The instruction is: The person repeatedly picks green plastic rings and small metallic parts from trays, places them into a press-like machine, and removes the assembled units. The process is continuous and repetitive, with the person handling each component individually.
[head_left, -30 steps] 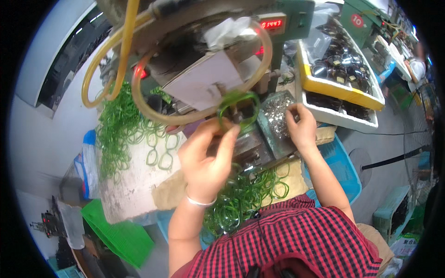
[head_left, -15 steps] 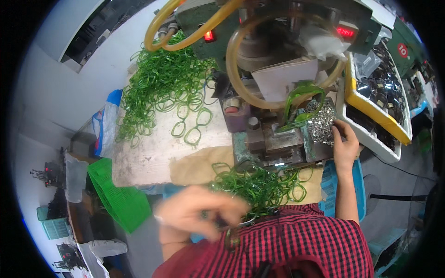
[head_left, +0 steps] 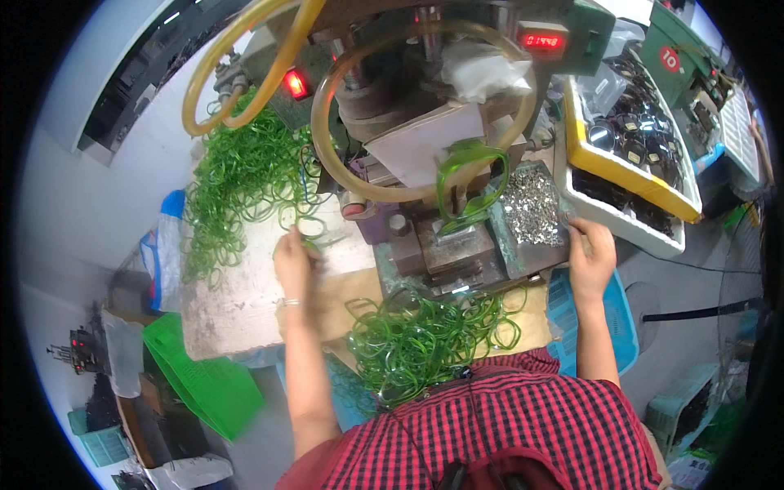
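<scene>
Head view, the only one: left hand (head_left: 294,260) down on the pale, worn foam slab (head_left: 237,302) near its far right corner, fingers curled together and apparently pinching one thin translucent green plastic ring (head_left: 309,242) at the near fringe of the big loose heap of green rings (head_left: 241,184) spilling over the slab's far edge. Right hand (head_left: 590,255) resting at the right edge of the shallow grey tray of small shiny metal pieces (head_left: 531,208), fingers bent over the tray's rim; whether pinching a piece or only touching, cannot tell. Between the hands, a grey metal press block (head_left: 445,249) under the machine head, with a bent green ring (head_left: 465,175) hanging upright above it, looped by amber rubber hoses (head_left: 343,175). Nearer the body, a second tangle of green rings (head_left: 425,339) lying on the cardboard-covered near edge of the bench, against the red checked shirt (head_left: 506,433). Off the far right corner, a yellow and white foam tray of dark parts (head_left: 633,175). Judged by look: rings very light, thin, springy and smooth, prone to snagging on neighbours and dragging several out together; best taken by one strand at the loose edge of the heap, pinched between thumb and forefinger, lifted clear before carrying. Metal pieces small and slippery, better picked singly from the tray's rim side.
</scene>
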Demonstrator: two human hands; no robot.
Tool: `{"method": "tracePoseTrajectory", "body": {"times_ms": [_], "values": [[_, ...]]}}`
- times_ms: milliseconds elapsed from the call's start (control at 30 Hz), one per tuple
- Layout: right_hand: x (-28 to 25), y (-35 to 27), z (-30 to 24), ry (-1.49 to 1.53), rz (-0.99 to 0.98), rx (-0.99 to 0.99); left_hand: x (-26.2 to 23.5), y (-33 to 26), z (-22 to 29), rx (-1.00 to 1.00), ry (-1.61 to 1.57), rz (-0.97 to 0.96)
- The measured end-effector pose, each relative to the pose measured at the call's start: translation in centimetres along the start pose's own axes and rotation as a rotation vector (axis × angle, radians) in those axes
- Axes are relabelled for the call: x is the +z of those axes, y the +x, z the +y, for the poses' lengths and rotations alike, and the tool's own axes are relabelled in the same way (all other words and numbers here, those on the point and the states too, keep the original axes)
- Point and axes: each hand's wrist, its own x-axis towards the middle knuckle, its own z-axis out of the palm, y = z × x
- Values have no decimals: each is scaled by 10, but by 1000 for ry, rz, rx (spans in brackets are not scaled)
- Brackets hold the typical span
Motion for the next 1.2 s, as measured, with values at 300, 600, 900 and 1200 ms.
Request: {"method": "tracePoseTrajectory", "body": {"times_ms": [300,600,900,1200], "values": [[-15,15,-70,484,-250,103,-7,-32,58,10,-401,-234],[62,29,-116,1011,-331,368,17,-77,54,132,-581,-113],[42,34,-148,1259,-442,546,37,-111,184,974,-641,-226],[14,39,-118,650,-469,88,58,-153,186,750,-237,-396]]}}
